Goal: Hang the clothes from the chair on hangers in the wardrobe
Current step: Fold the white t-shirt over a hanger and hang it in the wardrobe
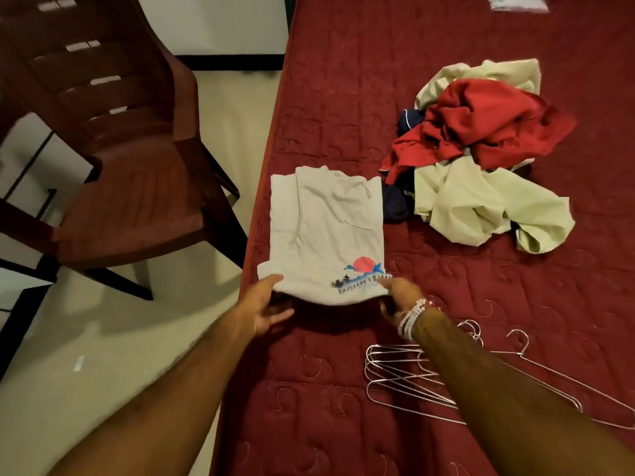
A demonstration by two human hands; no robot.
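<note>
You pinched the near edge of the folded white T-shirt (326, 228), your left hand (266, 305) at one corner and your right hand (398, 297) at the other, while it lay on the maroon mattress (481, 297) beside the clothes pile (481, 149), with wire hangers (402, 376) under your right forearm.

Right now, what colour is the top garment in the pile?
The top garment is red; head view shows it best.
</note>
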